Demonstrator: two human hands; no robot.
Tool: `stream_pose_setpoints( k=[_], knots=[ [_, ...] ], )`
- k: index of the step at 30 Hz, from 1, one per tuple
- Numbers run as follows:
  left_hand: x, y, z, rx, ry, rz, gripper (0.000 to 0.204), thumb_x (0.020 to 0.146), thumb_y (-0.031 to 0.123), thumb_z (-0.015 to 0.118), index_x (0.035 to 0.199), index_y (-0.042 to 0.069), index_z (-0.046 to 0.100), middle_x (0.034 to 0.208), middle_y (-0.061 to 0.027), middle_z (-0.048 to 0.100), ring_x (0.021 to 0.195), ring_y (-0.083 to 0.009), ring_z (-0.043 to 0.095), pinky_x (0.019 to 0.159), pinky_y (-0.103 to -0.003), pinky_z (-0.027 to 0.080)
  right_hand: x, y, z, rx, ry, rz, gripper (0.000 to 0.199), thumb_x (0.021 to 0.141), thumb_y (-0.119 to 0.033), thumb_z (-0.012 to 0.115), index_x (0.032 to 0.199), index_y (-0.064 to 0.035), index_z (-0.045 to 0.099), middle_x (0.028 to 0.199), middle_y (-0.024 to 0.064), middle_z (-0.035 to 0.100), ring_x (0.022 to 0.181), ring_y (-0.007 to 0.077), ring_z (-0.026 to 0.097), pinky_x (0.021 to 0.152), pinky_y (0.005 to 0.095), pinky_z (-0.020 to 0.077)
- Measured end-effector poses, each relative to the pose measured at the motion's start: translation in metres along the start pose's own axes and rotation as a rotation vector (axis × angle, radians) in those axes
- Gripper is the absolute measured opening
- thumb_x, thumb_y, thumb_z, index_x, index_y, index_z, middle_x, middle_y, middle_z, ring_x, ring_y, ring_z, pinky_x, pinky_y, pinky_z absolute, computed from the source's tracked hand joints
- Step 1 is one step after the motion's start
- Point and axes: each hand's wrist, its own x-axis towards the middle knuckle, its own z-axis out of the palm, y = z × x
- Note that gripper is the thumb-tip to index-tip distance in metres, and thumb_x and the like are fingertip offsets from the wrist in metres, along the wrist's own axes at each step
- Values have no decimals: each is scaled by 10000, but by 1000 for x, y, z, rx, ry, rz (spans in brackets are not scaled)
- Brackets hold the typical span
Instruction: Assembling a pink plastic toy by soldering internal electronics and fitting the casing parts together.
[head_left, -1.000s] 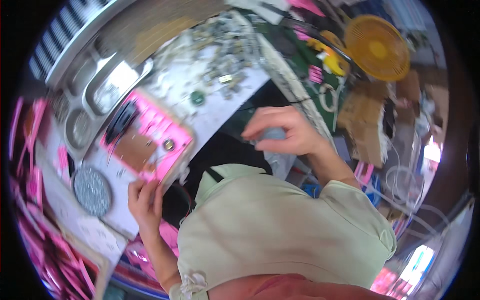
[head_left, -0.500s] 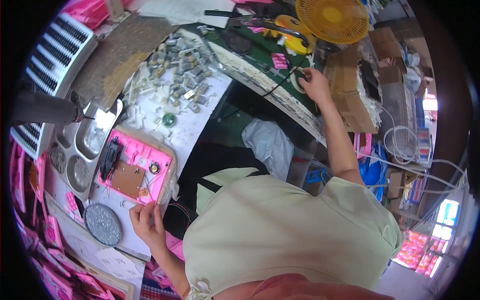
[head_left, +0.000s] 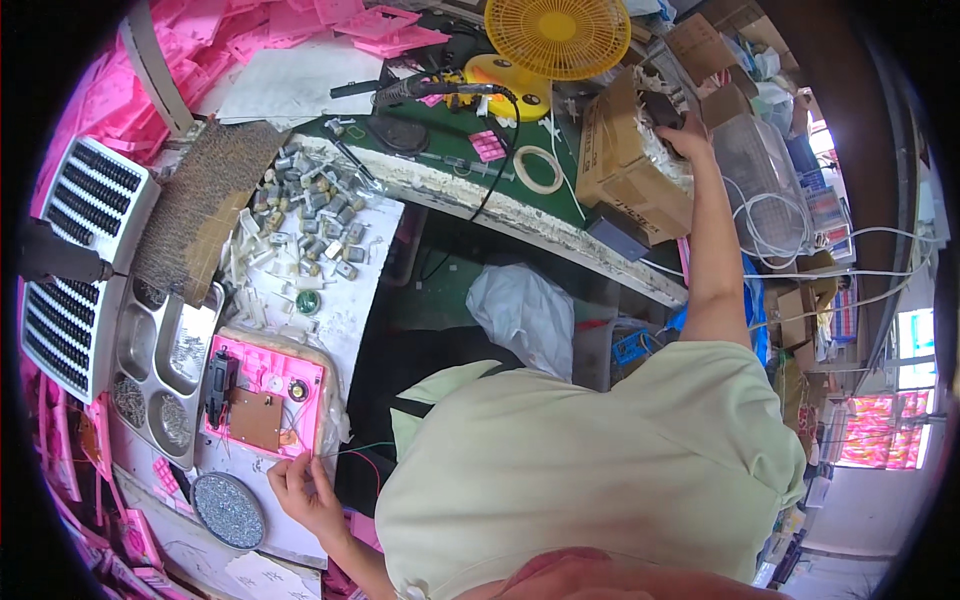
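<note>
My right hand (head_left: 685,135) stretches far out into the cardboard box (head_left: 625,155); I cannot tell its grip. My left hand (head_left: 305,490) pinches thin wires (head_left: 345,455) by the pink tray (head_left: 265,395), at the table's near edge.

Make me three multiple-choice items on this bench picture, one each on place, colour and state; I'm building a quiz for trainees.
1. Where is the right hand?
A. in the cardboard box
B. on the metal tray
C. on the fan

2. What colour is the fan?
A. blue
B. yellow
C. white

3. How is the pink casing lying?
A. closed
B. stacked on the fan
C. open, with a brown board inside

Answers: 1 A, the arm stretches up to the cardboard box. 2 B, its grille is yellow. 3 C, the brown board shows; the left hand is beside it.
</note>
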Motion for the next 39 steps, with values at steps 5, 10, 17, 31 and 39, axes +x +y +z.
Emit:
stream_pose_setpoints(
  k=[5, 10, 17, 31, 39],
  knots=[
    [0, -1, -1, 20, 4, 14, 114, 886, 7, 722, 999, 7, 706, 901, -72, 516, 721, -172, 475, 637, -294, 408, 14, 6, 14, 11, 54, -27, 889, 599, -513, 834, 1275, 26, 629, 1263, 273, 659, 1202, 380, 632, 1019, 423, 480],
    [-1, 2, 0, -11, -13, -29, 109, 885, 1, 718, 993, 6, 701, 900, -79, 510, 722, -176, 476, 637, -299, 409, 15, 5, 3, -57, -30, 3, 963, 619, -543, 814, 1384, -20, 550, 1343, 241, 627, 1273, 379, 588, 1084, 424, 448],
    [-5, -6, -2, 28, -61, -21, 137, 893, 32, 733, 1024, 8, 703, 935, -100, 518, 807, -236, 528, 630, -330, 438, -94, -143, -58, 437, 410, -515, 589, 810, -266, 747, 1343, -59, 607, 1388, 193, 594, 1293, 374, 535, 1058, 450, 434],
    [0, 4, -17, 99, -164, -104, 143, 882, -4, 715, 1023, 8, 693, 952, -83, 488, 762, -196, 480, 654, -311, 406, -346, -413, 27, 1547, -384, -1534, 347, 810, -131, 731, 1144, -62, 665, 1030, 99, 646, 1010, 316, 577, 871, 419, 506],
    [-4, 1, -13, 96, -206, -117, 185, 857, 20, 730, 1036, 12, 684, 995, -126, 511, 914, -292, 534, 771, -386, 461, -337, -439, 33, 1550, -368, -1554, 218, 822, -129, 727, 1029, -68, 699, 941, 86, 655, 926, 296, 599, 800, 387, 514]
  ],
)
